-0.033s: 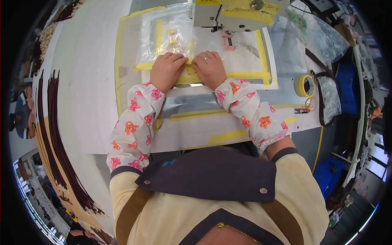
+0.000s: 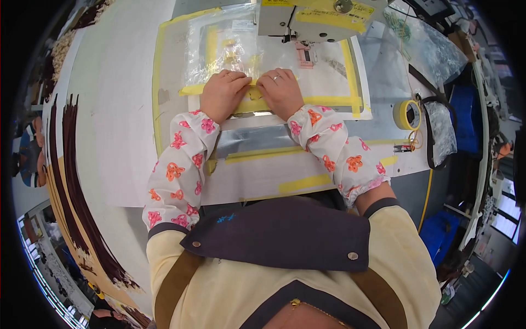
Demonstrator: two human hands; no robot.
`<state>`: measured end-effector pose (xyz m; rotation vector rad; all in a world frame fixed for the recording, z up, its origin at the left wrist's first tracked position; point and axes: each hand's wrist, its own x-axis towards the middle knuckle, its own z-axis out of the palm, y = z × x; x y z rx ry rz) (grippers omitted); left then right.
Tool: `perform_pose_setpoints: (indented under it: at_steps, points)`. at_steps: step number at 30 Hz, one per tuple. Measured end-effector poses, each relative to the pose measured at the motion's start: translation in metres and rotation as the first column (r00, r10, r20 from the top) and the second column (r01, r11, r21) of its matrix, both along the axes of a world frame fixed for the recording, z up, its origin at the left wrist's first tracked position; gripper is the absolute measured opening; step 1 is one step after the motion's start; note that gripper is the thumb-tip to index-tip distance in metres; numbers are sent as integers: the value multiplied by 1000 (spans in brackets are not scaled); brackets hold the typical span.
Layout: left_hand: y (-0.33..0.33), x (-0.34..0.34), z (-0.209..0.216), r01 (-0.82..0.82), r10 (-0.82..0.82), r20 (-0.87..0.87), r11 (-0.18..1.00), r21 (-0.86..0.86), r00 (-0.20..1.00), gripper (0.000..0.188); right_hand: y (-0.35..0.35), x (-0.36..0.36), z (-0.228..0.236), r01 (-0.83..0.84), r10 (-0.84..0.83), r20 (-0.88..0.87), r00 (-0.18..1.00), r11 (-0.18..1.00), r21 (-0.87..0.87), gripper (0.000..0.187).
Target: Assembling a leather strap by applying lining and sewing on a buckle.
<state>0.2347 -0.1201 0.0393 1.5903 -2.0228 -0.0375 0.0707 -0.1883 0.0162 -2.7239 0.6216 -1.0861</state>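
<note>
A clear plastic bag (image 2: 198,57) lies flat on the taped work surface under the sewing machine's left side. Along its near edge runs a strip of yellow tape (image 2: 190,89). My left hand (image 2: 223,96) is closed over that strip, fingers curled and thumb side inward. Close beside it, my right hand (image 2: 281,93) is also closed, its fingertips meeting the tape's right part. The fingertips of both hands are mostly hidden, so the exact grip is hard to see. More yellow tape (image 2: 255,104) shows between and below the hands.
The sewing machine head (image 2: 323,24) overhangs the far side, with a pink part (image 2: 306,56) beneath it. A yellow tape roll (image 2: 407,115), small snips (image 2: 404,148) and a black strap (image 2: 432,131) lie at the right. Dark cords (image 2: 76,164) line the left.
</note>
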Motion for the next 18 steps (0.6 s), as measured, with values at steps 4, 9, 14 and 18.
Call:
perform_pose_setpoints:
  at_steps: [4, 9, 14, 18]
  points:
    - [-10, 5, -3, 15, -16, -98, 1000, -9, 995, 12, -1, -3, 3, 78, -83, 27, 996, 986, 150, 17]
    - [-18, 9, 9, 36, -12, -115, 976, 213, 993, 12, -15, -5, 0, 50, -49, -17, 999, 994, 100, 17]
    - [-19, 8, 18, 23, 0, -122, 982, 188, 993, 10, -20, -4, 6, 16, -12, -64, 998, 998, 67, 11]
    - [-22, 10, 17, 94, -98, 110, 995, 40, 989, 8, -23, 0, 13, -9, 28, -117, 993, 987, 159, 8]
